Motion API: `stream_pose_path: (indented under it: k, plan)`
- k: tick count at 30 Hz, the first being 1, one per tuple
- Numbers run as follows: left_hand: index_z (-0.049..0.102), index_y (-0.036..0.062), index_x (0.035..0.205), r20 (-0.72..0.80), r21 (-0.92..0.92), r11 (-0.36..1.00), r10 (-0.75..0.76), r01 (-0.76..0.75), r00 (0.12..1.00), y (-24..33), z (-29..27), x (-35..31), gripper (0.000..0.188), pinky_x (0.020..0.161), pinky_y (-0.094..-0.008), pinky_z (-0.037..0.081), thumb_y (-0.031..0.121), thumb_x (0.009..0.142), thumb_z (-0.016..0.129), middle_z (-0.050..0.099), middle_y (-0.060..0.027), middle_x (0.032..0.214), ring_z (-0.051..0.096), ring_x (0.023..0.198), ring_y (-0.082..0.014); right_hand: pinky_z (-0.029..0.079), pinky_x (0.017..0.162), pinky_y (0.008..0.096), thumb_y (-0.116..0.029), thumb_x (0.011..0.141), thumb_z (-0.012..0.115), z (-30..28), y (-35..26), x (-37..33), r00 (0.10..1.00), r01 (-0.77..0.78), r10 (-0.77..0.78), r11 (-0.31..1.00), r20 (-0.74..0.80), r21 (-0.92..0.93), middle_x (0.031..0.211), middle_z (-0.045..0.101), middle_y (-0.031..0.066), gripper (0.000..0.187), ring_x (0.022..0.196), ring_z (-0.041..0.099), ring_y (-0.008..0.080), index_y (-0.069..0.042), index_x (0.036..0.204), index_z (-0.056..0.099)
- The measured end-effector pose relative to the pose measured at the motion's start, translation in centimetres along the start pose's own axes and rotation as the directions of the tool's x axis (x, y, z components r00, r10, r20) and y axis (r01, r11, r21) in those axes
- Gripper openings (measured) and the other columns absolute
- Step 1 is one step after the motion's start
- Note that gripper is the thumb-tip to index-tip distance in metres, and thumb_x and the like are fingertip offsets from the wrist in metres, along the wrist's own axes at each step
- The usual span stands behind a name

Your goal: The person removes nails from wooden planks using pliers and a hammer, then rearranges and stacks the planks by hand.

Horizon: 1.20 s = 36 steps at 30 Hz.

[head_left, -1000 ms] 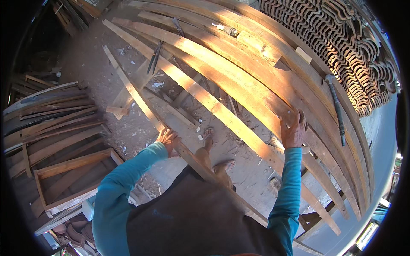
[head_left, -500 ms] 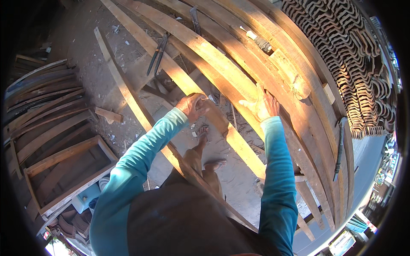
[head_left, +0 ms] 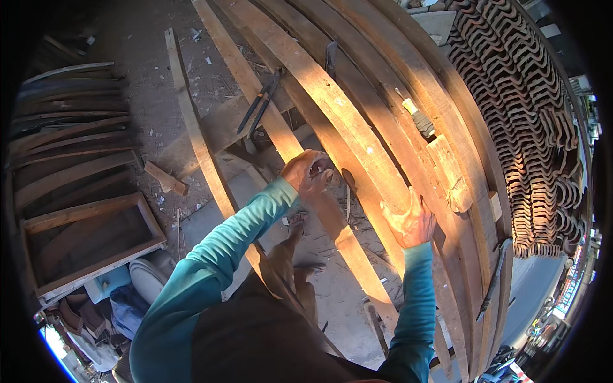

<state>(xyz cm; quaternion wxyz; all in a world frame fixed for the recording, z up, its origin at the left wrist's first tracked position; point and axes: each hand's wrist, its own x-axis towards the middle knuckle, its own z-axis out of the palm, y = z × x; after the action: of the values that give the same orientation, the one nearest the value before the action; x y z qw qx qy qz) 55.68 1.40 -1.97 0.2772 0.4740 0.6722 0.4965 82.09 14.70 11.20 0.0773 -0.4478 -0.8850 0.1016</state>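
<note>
My left hand [head_left: 310, 172] is curled, palm partly up, over a narrow wooden plank [head_left: 281, 131]; a dark hollow shows between its fingers, and I cannot make out whether something small is in it. My right hand [head_left: 410, 220] spans a wider, curved wooden beam [head_left: 338, 99], thumb on its left edge and fingers on its right. Long-handled pincers [head_left: 260, 105] lie across the narrow plank beyond my left hand. To the right of my right hand lies a mallet-like wooden block [head_left: 450, 175]. Beyond that is a pale-handled tool with a dark wrapped part [head_left: 418, 118].
Several curved beams run side by side on the right. A dark bar tool [head_left: 495, 281] and a dark metal tool [head_left: 331, 59] rest among them. Stacked roof tiles [head_left: 511, 127] stand at far right. Curved wood pieces and a wooden frame [head_left: 92, 210] are at left, a loose plank [head_left: 191, 121] nearer.
The whole view has shifted, so beams, tools and hands sit lower and further right in the picture. Against the beams, both hands keep about the same places.
</note>
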Motion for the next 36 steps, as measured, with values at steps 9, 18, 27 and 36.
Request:
stream_pose_path:
  k: [9,18,27,36]
  plan:
    - [0.057,0.0023,0.121,-0.33,0.419,0.889,0.339,-0.185,0.881,4.5,-1.4,9.8,0.046,0.09,-0.038,0.052,0.012,0.081,0.076,0.058,-0.015,0.114,0.061,0.105,-0.031,0.053,0.064,0.0508,-0.04,0.072,0.082,-6.1,2.3,3.6,0.972,0.137,-0.149,0.988,-0.18,-0.074,0.088,0.068,0.0193,0.063,0.075,0.067,0.0416,-0.005,0.115,0.054]
    - [0.053,0.0015,0.128,-0.412,0.172,0.938,-0.21,0.302,0.887,1.4,-4.2,22.3,0.049,0.099,-0.0489,0.045,0.027,0.088,0.066,0.055,-0.027,0.126,0.053,0.117,-0.0462,0.052,0.072,0.0525,-0.042,0.073,0.082,-3.7,6.5,4.3,0.963,0.146,-0.158,0.987,-0.219,-0.072,0.096,0.068,0.0231,0.068,0.085,0.066,0.0441,-0.004,0.122,0.051]
    - [0.055,0.0102,0.124,-0.507,0.252,0.93,-0.107,0.266,0.855,0.2,-5.4,17.8,0.04,0.092,-0.0529,0.045,0.024,0.088,0.066,0.061,-0.0253,0.117,0.058,0.107,-0.0469,0.039,0.104,0.0483,-0.038,0.073,0.082,-2.5,5.8,4.9,0.994,0.109,-0.108,0.965,0.016,-0.238,0.122,0.059,0.0227,0.07,0.118,0.054,0.0369,-0.004,0.128,0.054]
    - [0.042,0.015,0.144,0.026,0.604,0.761,0.28,-0.238,0.96,6.4,-0.5,12.1,0.09,0.11,-0.0524,0.029,0.027,0.067,0.086,0.041,-0.0161,0.143,0.037,0.134,-0.0377,0.038,0.1,0.0567,-0.029,0.076,0.082,3.5,3.2,0.1,0.987,0.011,-0.036,0.987,-0.155,-0.163,0.133,0.046,0.0091,0.071,0.12,0.047,0.0328,-0.02,0.14,0.054]
